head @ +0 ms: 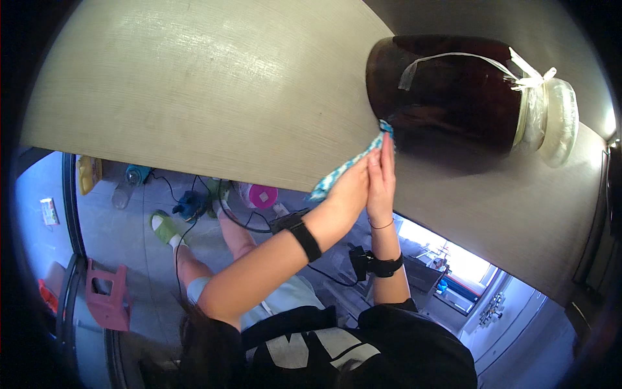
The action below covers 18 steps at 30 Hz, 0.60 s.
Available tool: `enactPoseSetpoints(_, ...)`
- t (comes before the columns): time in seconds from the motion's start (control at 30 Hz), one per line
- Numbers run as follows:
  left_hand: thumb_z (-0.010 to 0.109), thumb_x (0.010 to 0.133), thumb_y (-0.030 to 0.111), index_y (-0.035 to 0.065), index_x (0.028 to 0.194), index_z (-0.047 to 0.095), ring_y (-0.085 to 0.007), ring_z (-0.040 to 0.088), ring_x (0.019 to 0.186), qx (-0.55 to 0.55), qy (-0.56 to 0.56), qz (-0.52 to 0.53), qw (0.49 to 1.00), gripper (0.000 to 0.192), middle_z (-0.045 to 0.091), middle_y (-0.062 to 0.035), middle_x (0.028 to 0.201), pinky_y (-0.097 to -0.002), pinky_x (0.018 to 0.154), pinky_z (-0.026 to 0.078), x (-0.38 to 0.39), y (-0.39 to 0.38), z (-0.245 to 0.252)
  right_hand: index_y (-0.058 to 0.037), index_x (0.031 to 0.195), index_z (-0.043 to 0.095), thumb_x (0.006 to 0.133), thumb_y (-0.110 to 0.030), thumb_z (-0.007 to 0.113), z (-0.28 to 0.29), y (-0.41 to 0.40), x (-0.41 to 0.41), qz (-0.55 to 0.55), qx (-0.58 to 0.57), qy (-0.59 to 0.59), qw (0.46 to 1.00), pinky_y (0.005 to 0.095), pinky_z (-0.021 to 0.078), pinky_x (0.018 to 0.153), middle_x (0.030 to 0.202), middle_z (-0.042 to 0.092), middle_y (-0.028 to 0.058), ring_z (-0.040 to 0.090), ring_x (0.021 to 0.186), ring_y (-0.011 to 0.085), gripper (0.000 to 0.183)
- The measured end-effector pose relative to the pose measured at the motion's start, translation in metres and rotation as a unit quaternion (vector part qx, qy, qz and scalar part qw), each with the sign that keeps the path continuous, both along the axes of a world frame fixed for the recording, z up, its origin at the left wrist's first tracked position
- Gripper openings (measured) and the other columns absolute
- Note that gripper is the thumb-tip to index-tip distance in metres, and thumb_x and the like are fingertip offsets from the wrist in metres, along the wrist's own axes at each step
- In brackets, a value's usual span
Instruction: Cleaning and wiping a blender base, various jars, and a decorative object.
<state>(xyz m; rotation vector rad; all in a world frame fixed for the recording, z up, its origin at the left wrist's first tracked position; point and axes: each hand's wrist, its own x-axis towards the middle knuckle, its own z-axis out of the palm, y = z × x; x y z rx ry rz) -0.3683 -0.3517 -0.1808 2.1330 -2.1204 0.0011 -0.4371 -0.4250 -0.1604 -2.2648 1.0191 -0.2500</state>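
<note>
A blue-and-white cloth is bunched along the far side of my left hand, which holds it. My right hand lies close against the left, its fingers straight and together, pressed on the cloth's upper end. The cloth's tip touches or nearly touches the lower base edge of a large jar filled with dark contents. Plastic wrap covers the jar's pale lid, and a white ribbon is tied around its neck. Jar and hands are at a light wood-grain surface. My palms are hidden.
Below the surface's edge, the tiled floor holds a pink plastic stool, a yellow container, a clear bottle and a magenta round item. Dark cables run near my green slippers. A bright window is at right.
</note>
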Motion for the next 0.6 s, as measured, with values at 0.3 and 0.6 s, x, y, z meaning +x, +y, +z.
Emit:
enactPoseSetpoints(0.3,0.043,0.088,0.027,0.0043,0.132,0.045,-0.0203,0.033,0.131,-0.053,0.010,-0.019,0.998,0.049,0.040,-0.0075,0.140,-0.0349,0.113,0.011,-0.026,-0.009,-0.013,-0.0025,0.141,0.027,0.095,-0.029,0.044,0.000,0.012,-0.019,-0.089,0.001,0.001,0.996,0.0353,0.0105,0.111,0.147,0.021,0.0197,0.014,0.138,0.0286,0.056)
enactPoseSetpoints(0.6,0.043,0.089,0.024,0.0026,0.128,0.049,-0.0203,0.035,0.129,-0.052,0.040,-0.057,0.996,0.046,0.043,-0.0063,0.137,-0.0346,0.112,0.014,-0.050,0.005,-0.019,0.0016,0.140,0.026,0.095,-0.024,0.045,0.002,0.039,-0.043,-0.151,0.069,-0.047,0.985,0.0335,0.0121,0.111,0.147,0.022,0.0172,0.017,0.138,0.0252,0.056)
